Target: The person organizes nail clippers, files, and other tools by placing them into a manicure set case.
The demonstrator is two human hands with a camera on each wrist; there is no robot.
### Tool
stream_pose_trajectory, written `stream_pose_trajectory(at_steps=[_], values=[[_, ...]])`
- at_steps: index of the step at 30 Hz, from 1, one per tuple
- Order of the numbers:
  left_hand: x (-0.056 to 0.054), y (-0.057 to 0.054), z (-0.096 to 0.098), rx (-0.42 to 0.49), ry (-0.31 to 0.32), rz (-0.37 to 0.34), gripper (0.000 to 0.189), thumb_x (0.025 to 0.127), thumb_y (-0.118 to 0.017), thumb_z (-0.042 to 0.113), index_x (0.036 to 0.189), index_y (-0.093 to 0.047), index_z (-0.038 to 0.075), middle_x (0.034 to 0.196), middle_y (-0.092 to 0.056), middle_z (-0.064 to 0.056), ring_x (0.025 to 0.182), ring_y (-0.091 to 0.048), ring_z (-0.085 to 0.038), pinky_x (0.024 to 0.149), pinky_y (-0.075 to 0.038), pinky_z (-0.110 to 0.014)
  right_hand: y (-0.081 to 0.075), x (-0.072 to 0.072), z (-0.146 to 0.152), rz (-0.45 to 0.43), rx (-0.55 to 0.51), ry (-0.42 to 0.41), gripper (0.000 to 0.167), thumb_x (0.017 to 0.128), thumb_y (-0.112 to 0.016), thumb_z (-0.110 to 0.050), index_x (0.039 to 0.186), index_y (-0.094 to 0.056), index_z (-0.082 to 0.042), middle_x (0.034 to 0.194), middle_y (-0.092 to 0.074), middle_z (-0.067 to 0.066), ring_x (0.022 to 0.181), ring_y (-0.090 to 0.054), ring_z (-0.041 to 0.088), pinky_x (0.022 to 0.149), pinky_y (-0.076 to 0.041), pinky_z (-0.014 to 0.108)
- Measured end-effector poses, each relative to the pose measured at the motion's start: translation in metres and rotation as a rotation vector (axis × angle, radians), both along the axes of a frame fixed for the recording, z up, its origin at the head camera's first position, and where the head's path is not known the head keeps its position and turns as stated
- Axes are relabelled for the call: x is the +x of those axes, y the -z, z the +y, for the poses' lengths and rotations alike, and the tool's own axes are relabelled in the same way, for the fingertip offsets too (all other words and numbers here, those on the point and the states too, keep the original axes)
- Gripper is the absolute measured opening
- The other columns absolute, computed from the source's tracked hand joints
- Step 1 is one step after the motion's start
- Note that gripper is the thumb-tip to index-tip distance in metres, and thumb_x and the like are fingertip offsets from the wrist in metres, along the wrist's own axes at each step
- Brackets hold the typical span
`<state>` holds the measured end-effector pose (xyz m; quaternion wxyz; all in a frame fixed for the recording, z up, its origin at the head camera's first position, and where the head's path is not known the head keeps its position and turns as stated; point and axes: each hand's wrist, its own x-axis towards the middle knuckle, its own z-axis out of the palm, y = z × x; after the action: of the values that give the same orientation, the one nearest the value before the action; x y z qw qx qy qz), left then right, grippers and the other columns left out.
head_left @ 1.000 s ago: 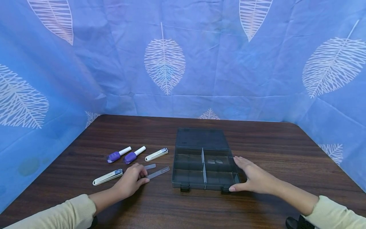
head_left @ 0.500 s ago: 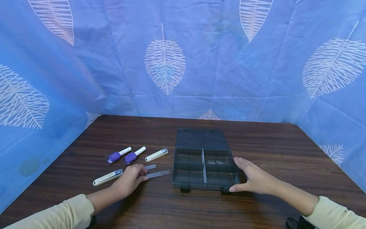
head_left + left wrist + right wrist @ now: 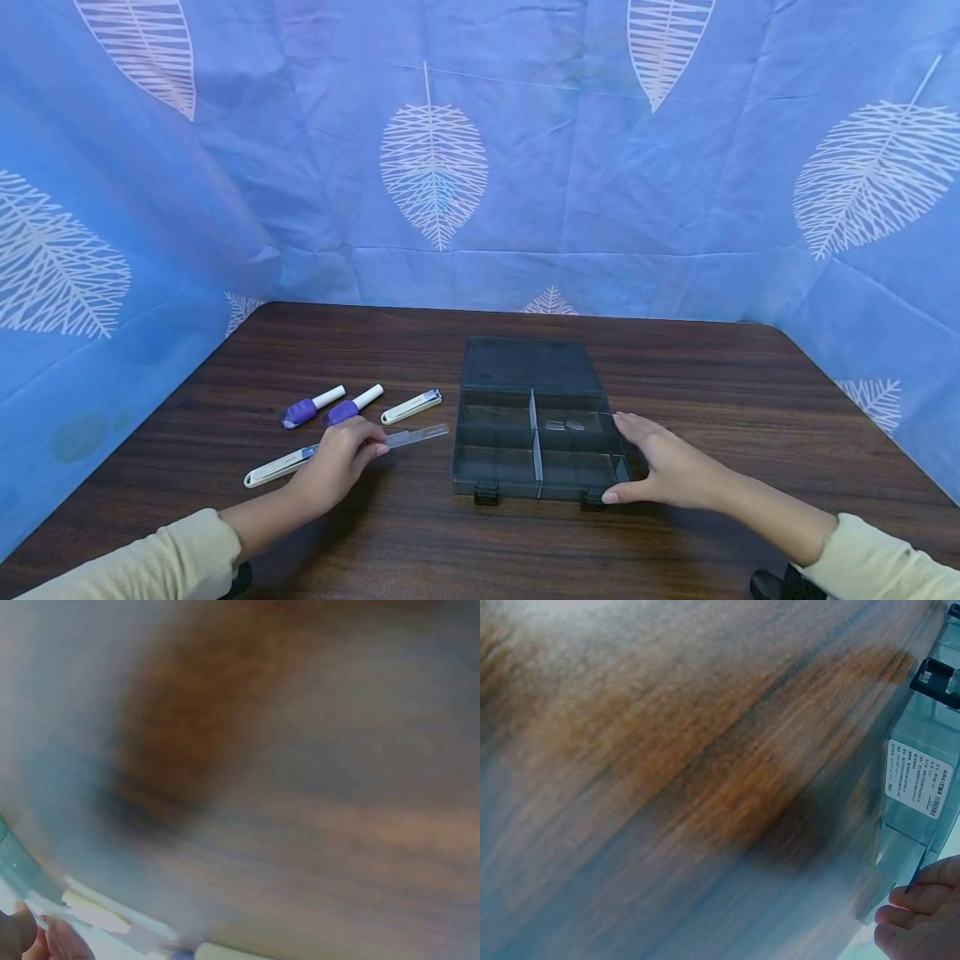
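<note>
My left hand (image 3: 335, 465) pinches a clear, flat nail file (image 3: 423, 434) between thumb and fingertips. Its free end points right, towards the box. A second similar file lies partly behind it, mostly hidden. A nail clipper (image 3: 277, 468) lies beside this hand, its lever end near the wrist. At the right, my right hand (image 3: 667, 461) holds the corner of an open dark see-through divided box (image 3: 495, 483), thumb at the front latch and fingers along the side wall. In the right wrist view, curled fingers (image 3: 922, 900) touch the labelled box wall.
Two purple nail polish bottles (image 3: 300, 412) with white caps lie behind my left hand. Another nail clipper (image 3: 411, 406) lies left of the box. The lid (image 3: 525, 362) is folded back. Two small clear oval shapes (image 3: 564, 425) show in the back right compartment.
My left hand has swung the nail file's free end away from me and raised it slightly, so it now overlaps the second file. My right hand and the box stay put.
</note>
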<state>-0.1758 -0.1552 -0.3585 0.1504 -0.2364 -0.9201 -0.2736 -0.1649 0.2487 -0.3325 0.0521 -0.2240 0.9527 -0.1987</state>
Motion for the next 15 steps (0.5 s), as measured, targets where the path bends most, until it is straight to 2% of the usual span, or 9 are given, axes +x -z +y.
stream_pose_trajectory(at_steps=[6,15], values=[[0.000,-0.007,0.011,0.054,0.052,0.034,0.003,0.081,-0.066,0.003,0.084,-0.067,0.001,0.078,-0.063,-0.002,0.068,-0.053,-0.005,0.060,-0.048,-0.019,0.000,0.000,-0.001,-0.005,0.006,0.006,0.109,0.070,-0.067,-0.063,0.137,-0.029,0.015,0.142,-0.030,0.034,0.129,-0.030,0.052,0.097,-0.032,0.064],[-0.004,-0.008,0.042,0.063,0.220,0.020,0.004,0.084,-0.064,0.003,0.086,-0.067,0.002,0.081,-0.064,-0.003,0.069,-0.052,-0.005,0.060,-0.048,-0.018,0.001,0.000,0.000,-0.022,0.006,0.010,0.110,0.070,-0.066,-0.063,0.138,-0.029,0.015,0.142,-0.031,0.034,0.129,-0.030,0.052,0.097,-0.033,0.063]])
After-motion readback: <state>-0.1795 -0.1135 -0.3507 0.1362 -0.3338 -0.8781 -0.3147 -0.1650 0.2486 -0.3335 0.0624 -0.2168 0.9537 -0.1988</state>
